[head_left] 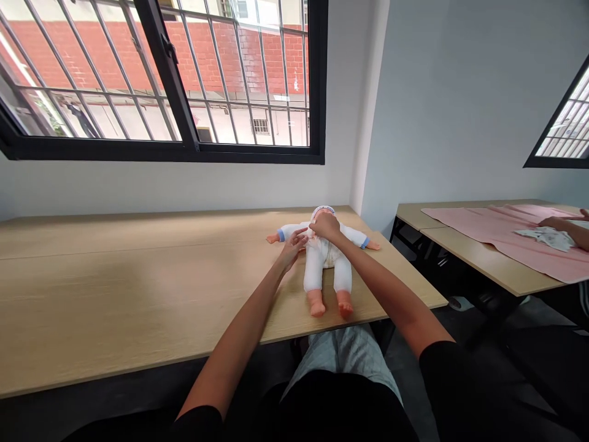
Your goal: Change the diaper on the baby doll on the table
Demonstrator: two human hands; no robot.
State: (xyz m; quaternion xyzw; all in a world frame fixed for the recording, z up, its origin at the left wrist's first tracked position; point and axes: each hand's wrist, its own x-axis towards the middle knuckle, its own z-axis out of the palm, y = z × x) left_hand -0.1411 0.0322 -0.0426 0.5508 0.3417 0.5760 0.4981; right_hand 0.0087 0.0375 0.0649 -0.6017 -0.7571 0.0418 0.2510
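A baby doll (315, 270) in a white outfit with blue cuffs lies on its back on the wooden table (184, 288), its feet towards me and its arms spread wide. My right hand (326, 226) is closed over the doll's upper chest, just below the face, and partly hides it. What its fingers pinch there is too small to make out. Beside the doll's chest, on the left, my left hand (294, 247) has its fingers apart, with the fingertips near the clothing.
To the right stands a second table (510, 285) with a pink cloth (501, 236) and a crumpled white cloth (550, 237). Another person's hands (564, 223) rest by it. A barred window is above my table, and a wall stands behind.
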